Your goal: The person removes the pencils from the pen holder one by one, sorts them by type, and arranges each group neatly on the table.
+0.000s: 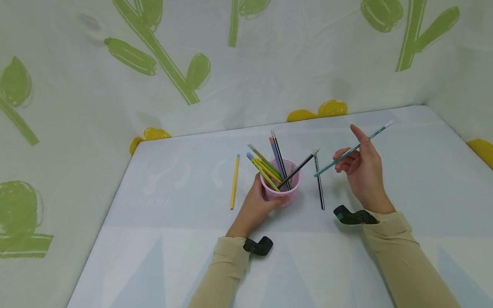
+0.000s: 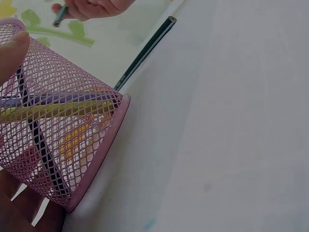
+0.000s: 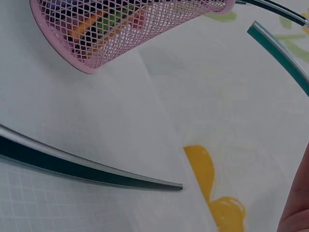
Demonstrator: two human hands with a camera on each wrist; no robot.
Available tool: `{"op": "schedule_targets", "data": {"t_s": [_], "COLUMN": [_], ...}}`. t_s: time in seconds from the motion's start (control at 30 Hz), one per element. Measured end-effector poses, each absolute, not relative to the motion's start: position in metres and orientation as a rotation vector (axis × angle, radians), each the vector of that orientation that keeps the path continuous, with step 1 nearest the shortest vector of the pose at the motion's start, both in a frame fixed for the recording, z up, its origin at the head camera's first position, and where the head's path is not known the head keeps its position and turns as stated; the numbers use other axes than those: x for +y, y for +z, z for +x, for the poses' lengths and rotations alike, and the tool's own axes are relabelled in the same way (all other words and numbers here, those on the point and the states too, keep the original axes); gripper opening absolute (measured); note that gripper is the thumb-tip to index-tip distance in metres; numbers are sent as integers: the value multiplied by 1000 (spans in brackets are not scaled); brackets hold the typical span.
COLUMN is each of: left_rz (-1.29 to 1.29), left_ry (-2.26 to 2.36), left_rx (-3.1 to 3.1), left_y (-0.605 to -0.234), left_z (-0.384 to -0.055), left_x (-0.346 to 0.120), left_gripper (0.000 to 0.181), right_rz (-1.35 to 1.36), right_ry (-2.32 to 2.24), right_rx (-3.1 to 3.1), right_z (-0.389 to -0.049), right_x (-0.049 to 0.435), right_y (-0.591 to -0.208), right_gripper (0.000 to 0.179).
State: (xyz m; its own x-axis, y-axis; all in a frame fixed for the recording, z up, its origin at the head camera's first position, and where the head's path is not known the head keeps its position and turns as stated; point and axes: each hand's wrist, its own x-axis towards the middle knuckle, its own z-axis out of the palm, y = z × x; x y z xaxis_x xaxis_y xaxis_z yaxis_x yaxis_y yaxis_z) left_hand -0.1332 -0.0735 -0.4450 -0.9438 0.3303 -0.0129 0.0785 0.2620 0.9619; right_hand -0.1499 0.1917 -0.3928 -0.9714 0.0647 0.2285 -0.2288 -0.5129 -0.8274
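Note:
My left hand (image 1: 257, 206) grips a pink mesh pencil cup (image 1: 284, 199) low on its near side, thumb in front and fingers round the left. Several pencils lean in the cup, among them a black pencil (image 1: 298, 169) tilted to the right and a yellow-green pencil (image 1: 269, 179). To the right of the cup, my right hand (image 1: 363, 171) pinches a teal pencil (image 1: 348, 152) slantwise, its lower end pointing at the cup and its index finger raised. In the right wrist view the teal pencil's tip (image 3: 270, 41) shows beside the cup (image 3: 145, 34).
A black-and-silver pencil (image 1: 320, 188) lies on the table between the cup and my right hand. Left of the cup lies a yellow pencil (image 1: 235, 182) with a blue end. The white table (image 1: 173, 256) meets a leaf-patterned wall covering (image 1: 269, 85) at the back.

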Motion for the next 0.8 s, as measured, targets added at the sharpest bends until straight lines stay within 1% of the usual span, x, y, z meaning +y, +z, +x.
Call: {"op": "schedule_targets", "data": {"t_s": [0.17,0.47,0.8], "left_rz": [400,408,420], "left_ry": [1753,1760,1749], "left_rx": [2337,2341,2366], "left_y": [-447,-447,-446], "left_z": [-132,-134,-134], "left_x": [-74,-74,-74], "left_gripper": [81,81,81], "right_rz": [86,-87,-209], "right_ry": [2601,2599,2507], "right_rx": [-1484,-1646,-2067], "right_z": [-150,-153,-158], "right_x": [196,202,208], "right_y": [-399,-406,-415], "right_gripper": [52,57,48]}}
